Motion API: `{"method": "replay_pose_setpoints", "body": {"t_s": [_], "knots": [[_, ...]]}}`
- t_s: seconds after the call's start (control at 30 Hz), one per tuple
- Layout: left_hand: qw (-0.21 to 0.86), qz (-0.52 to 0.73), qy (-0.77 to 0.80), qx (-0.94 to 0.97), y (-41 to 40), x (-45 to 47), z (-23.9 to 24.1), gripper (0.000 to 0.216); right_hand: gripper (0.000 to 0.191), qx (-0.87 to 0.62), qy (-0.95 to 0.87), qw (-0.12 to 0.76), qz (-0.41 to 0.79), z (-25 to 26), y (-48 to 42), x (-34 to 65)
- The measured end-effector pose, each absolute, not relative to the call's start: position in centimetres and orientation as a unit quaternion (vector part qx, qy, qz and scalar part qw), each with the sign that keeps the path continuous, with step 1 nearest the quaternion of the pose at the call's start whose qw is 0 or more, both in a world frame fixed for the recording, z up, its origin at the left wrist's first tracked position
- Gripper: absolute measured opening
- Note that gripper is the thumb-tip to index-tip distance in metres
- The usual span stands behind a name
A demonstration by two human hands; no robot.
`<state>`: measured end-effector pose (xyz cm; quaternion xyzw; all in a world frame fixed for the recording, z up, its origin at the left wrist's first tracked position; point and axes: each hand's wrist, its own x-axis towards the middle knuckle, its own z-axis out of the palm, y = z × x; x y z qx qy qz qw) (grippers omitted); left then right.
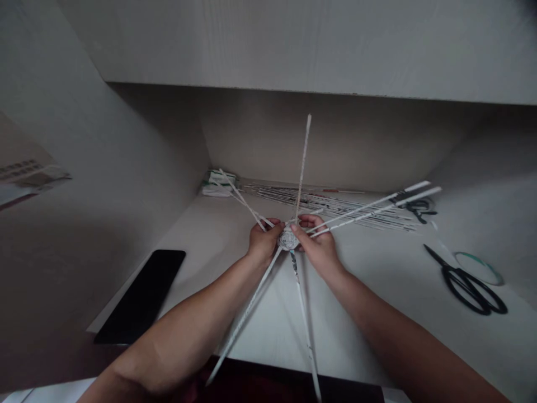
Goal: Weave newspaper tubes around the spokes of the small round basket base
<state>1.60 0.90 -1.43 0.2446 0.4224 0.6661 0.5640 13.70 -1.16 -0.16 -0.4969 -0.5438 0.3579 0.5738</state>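
Note:
Between my hands is a small round woven base of rolled paper [288,239], with long paper sticks fanning out from it. One stick [302,162] points up and away, two lean to the right, others to the left, and two come down toward me. My left hand [265,238] pinches the left edge of the woven base. On its upper right edge, the thumb and fingers of my right hand [315,238] are closed. The fingertips behind the base are partly hidden.
Many loose paper sticks [335,204] lie along the back of the white table [201,235]. A folded white-and-green cloth pack [220,183] sits at the back left. Black scissors [465,285] and a tape roll [478,267] lie right; a black phone-like slab [142,296] lies left.

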Motion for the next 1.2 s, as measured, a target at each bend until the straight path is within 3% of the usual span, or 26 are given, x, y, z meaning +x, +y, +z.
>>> {"method": "replay_pose_setpoints", "body": {"t_s": [0.17, 0.37, 0.7, 0.93, 1.2], "knots": [[0.581, 0.658, 0.418, 0.234, 0.9, 1.2, -1.1, 0.041, 0.028, -0.524, -0.557, 0.498, 0.409, -0.8, -1.1, 13.5], [0.529, 0.634, 0.45, 0.341, 0.5, 1.1, -1.0, 0.029, 0.025, -0.56, -0.588, 0.49, 0.318, -1.2, -0.3, 14.6], [0.563, 0.604, 0.421, 0.376, 0.0, 1.3, -0.7, 0.027, 0.038, -0.509, -0.547, 0.523, 0.41, -2.1, 0.3, 14.4], [0.589, 0.59, 0.41, 0.368, 0.0, 1.3, -0.5, 0.036, 0.031, -0.463, -0.432, 0.562, 0.532, -1.2, -0.2, 13.4], [0.666, 0.496, 0.396, 0.391, 0.2, 0.2, 0.3, 0.039, 0.036, -0.519, -0.376, 0.571, 0.513, -0.7, 0.6, 14.5]]}}
